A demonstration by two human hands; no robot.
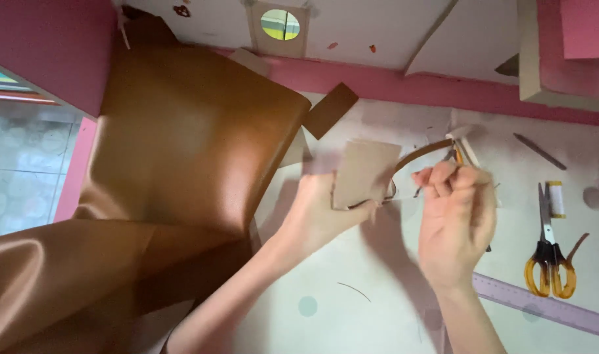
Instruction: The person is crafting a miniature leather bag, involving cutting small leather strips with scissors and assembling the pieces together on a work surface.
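Brown leather sheet (181, 151) sprawls across the table's (352, 308) left side, well clear of the action. Left hand (319, 210) pinches a tan card piece (365, 172) above the table; right hand (455, 219) is clenched around a cutter (463, 147) beside it, on a brown strip (421, 154). Scissors (549, 262) lie right.

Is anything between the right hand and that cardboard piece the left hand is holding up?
Nothing visible. The right hand is beside the cardboard piece, which the left hand holds; only a curved brown strip arcs above the gap.
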